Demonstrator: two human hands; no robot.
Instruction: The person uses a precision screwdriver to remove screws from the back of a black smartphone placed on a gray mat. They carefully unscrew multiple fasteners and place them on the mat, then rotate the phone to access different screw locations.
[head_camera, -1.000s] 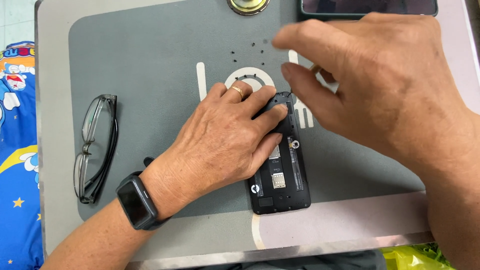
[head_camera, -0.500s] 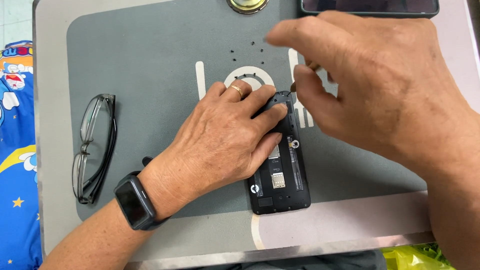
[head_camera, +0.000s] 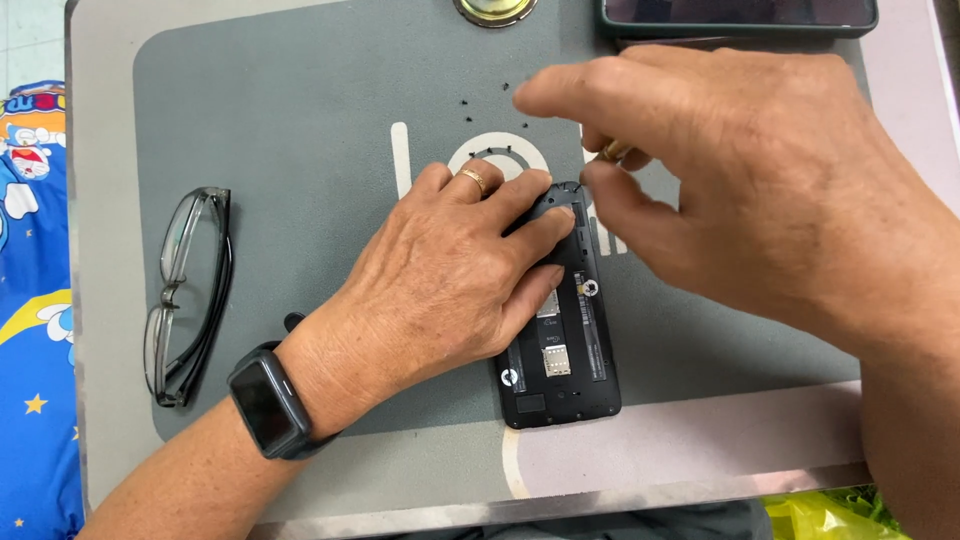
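Observation:
A black phone (head_camera: 585, 345) with its back cover off lies on a grey mat (head_camera: 300, 120), its inner parts showing. My left hand (head_camera: 450, 290) lies flat over the phone's upper left part and holds it down, with a gold ring on one finger and a dark smartwatch (head_camera: 262, 405) at the wrist. My right hand (head_camera: 740, 190) hovers just above the phone's top end, thumb and forefinger apart, nothing visible between them. Several tiny black screws (head_camera: 467, 104) lie on the mat close to the right forefinger tip.
Folded glasses (head_camera: 185, 290) lie at the mat's left side. A second phone in a dark case (head_camera: 740, 14) and a round brass-coloured object (head_camera: 495, 10) sit at the far edge. Blue cartoon cloth (head_camera: 30, 300) lies left of the table; a yellow-green bag (head_camera: 850, 515) sits below right.
My right hand has come down a little, its forefinger tip moving left and lower toward the screws. The left hand and the phone have stayed put.

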